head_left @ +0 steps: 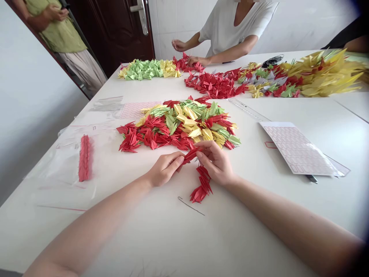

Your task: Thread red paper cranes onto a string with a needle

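1. Bare forearms (pixel 103 215) lie nearest the camera, slanting in from both lower corners over a smooth white table (pixel 245 238).
2. At the left, a clear, crinkled plastic bag (pixel 65 161) lies flat, a narrow red folded-paper bundle (pixel 84 159) within its outline.
3. Farther back, a flat pink-ruled label sheet (pixel 132 110) lies beside the mixed pile.
4. Left hand (pixel 165 169): its grip is pinched closed, thumb against fingers, on the left end of a slim red folded-paper piece (pixel 190 155), which is held between both hands.
5. Just behind the hands spreads a broad pile of red, yellow and light-green folded-paper pieces (pixel 173 129).
6. Nearer than the hands, a thin dark wire with a hooked end (pixel 191 206) lies on the table.
7. Right hand (pixel 217 165): fingers curled, its grip closed on the right end of that slim piece. Just below is a short red folded-paper cluster (pixel 203 184); whether it is attached, I cannot tell.
8. Across the table, a co-worker in a white T-shirt (pixel 225 30) touches red pieces with one hand.
9. At the right, a white card sheet with a red-outlined grid (pixel 296 148) partly covers a dark pen (pixel 311 179).
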`<state>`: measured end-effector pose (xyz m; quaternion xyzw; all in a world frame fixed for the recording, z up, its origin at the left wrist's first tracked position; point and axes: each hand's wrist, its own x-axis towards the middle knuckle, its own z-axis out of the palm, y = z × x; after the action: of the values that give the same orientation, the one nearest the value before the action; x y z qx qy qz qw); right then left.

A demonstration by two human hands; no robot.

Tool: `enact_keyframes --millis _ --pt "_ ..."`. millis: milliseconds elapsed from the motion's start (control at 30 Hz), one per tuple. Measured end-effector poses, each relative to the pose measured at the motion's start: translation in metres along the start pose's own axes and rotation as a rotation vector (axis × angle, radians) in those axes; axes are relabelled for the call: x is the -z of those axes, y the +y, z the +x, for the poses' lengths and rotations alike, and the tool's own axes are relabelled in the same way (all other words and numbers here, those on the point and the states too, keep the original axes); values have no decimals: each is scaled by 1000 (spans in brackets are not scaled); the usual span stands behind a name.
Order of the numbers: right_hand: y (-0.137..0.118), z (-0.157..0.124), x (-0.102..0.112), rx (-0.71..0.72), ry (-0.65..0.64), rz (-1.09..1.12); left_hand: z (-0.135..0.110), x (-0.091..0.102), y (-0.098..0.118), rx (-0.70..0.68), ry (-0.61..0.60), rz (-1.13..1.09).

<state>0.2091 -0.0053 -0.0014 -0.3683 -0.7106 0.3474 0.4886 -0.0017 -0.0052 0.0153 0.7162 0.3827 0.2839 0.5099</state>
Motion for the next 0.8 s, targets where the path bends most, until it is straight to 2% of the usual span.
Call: enact_keyframes --millis 200,467,800 --pt "1 0 1 -6 -17 -19 1 0 0 23 -1 -55" --pt "4 -1 1 -25 -65 71 7 6 -1 166 -181 -494" --pt "0 3 0 -52 -28 97 8 11 -4 254 -272 -593"
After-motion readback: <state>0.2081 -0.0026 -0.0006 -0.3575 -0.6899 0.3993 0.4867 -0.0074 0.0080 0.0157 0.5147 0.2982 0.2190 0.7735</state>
